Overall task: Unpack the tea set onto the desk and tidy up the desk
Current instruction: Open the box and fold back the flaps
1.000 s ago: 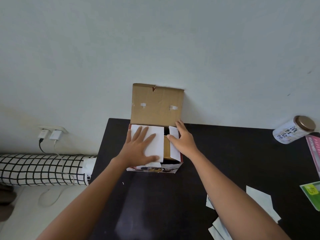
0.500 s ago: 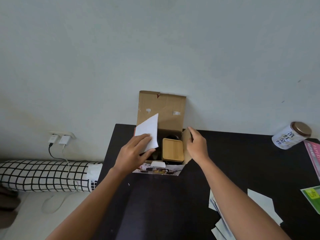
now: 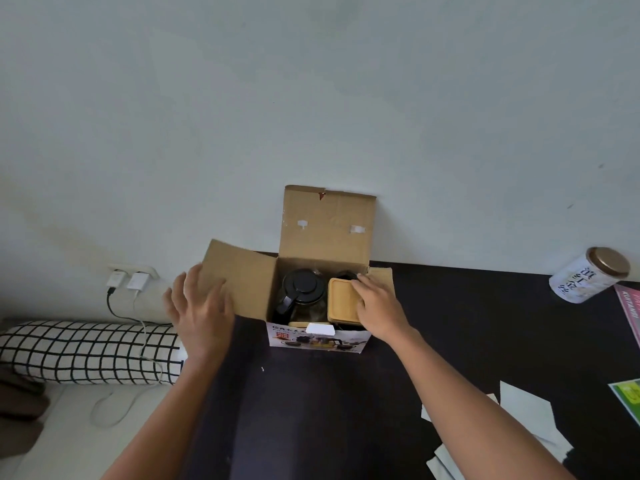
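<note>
Pale wall behind, black desk [image 3: 450, 323] running right, w/ the box [image 3: 311, 337] at its back-left corner as landmark. Lid flap up against the wall, left flap [image 3: 239, 278] folded out. Left hand [image 3: 201, 313] sits just left of the box, fingers straight and spread, flat against that flap, gripping nothing. Right hand [image 3: 377, 306] is over the box's right side, fingers laid on the wooden tray [image 3: 341, 301] inside; looks like a light touch, can't say it's a real grip. Teapot [image 3: 301, 292] w/ black lid sits inside too, left of the tray, nothing out yet. Well right of the box: a tin [image 3: 588, 275] on its side, and papers [image 3: 519, 431] toward the near edge. Step in hand, I'd say: box opened, first piece abt to come out. Next move prob needs the right fingers curled round the tray's edge, a straight lift clear of the box wall, left hand bracing the box.
</note>
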